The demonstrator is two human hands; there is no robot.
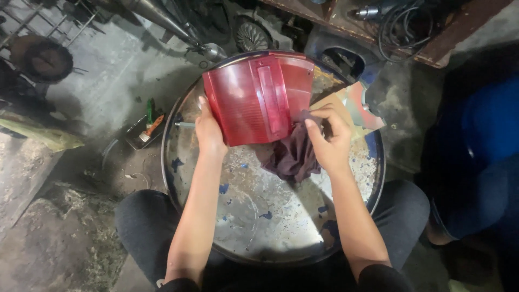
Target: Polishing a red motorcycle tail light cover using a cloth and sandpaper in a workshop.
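The left hand [208,132] gripped the left edge of a red plastic lens cover [259,97], holding it tilted above the far part of a round metal drum lid [259,227] that served as the worktop. The right hand [330,138] pinched a dark maroon rag [292,157] against the cover's near right corner. A small brush [148,128] lay on the floor to the left.

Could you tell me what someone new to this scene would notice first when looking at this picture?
The bright red ribbed plastic lens cover stands out at top centre, held by its left edge in the left hand. The right hand presses a dark maroon rag against its lower right corner. Under both lies a round metal drum lid with flaking blue paint, filling the middle of the view over the person's knees.
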